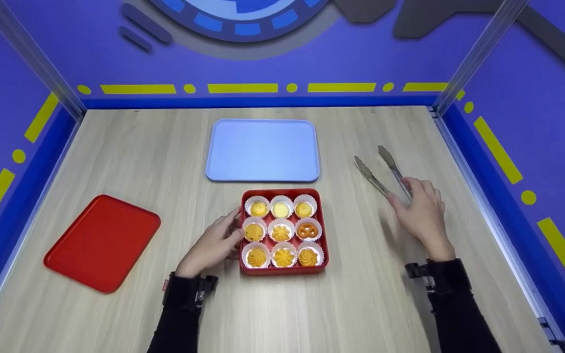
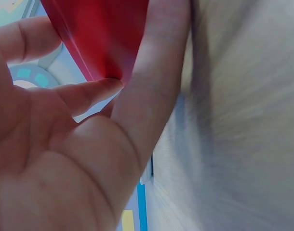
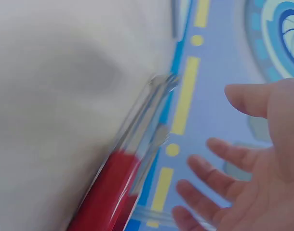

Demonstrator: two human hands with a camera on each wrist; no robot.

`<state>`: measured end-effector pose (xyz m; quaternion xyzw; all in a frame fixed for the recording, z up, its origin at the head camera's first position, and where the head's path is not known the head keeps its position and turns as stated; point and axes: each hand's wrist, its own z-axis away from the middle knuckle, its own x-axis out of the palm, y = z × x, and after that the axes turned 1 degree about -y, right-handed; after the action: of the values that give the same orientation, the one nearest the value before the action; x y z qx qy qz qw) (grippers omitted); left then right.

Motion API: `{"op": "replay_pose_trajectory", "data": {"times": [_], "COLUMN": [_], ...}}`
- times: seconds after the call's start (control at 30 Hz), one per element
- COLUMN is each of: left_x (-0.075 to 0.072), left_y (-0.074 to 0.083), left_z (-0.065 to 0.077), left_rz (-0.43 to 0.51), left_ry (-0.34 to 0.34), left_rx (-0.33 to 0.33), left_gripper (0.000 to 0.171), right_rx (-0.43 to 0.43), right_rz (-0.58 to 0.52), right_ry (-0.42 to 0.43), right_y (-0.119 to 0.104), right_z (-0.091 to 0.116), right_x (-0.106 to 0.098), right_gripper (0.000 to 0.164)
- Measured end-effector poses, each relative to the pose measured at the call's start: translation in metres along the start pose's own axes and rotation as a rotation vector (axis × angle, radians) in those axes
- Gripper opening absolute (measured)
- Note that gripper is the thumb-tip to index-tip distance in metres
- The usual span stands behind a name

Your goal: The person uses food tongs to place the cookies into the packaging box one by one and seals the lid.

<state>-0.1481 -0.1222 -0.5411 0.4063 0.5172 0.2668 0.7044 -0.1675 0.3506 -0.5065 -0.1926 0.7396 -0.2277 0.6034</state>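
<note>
My left hand (image 1: 213,246) touches the left wall of a square red box (image 1: 284,271), the thumb by the rim. In the left wrist view its fingers lie fairly straight against the red wall (image 2: 106,33). White paper cups fill the box in rows, with cookies in them: a pretzel-shaped cookie (image 1: 308,230), a flat round cookie (image 1: 253,232), a pale round piece (image 1: 280,210) and several swirled ones. Over the handles of metal tongs (image 1: 373,180) hovers my right hand (image 1: 423,211). The right wrist view shows its fingers spread, apart from the red tong handle (image 3: 104,192).
A light blue tray (image 1: 263,149) lies behind the box. At the left, a red lid-like tray (image 1: 103,242) lies at an angle on the wood-grain table (image 1: 165,162). Blue panels with yellow marks (image 1: 243,88) wall in the back and both sides.
</note>
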Motion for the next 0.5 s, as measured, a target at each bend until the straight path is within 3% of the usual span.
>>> {"op": "replay_pose_trajectory", "data": {"times": [0.1, 0.27, 0.5], "left_x": [-0.001, -0.001, -0.001], "left_y": [-0.001, -0.001, 0.000], "left_z": [0.000, -0.001, 0.000], "left_rz": [-0.008, -0.013, -0.014], "left_ry": [-0.003, -0.001, 0.000], "left_rx": [-0.002, -0.017, -0.029], "left_gripper": [0.065, 0.065, 0.065], "right_rx": [-0.059, -0.074, -0.107], "right_rz": [-0.146, -0.376, -0.482], "right_ry": [0.040, -0.023, -0.057], "right_y": [-0.015, -0.033, -0.048], "right_z": [0.002, 0.010, 0.018], "right_x": [0.009, 0.030, 0.059], "right_gripper": [0.050, 0.049, 0.048]}}
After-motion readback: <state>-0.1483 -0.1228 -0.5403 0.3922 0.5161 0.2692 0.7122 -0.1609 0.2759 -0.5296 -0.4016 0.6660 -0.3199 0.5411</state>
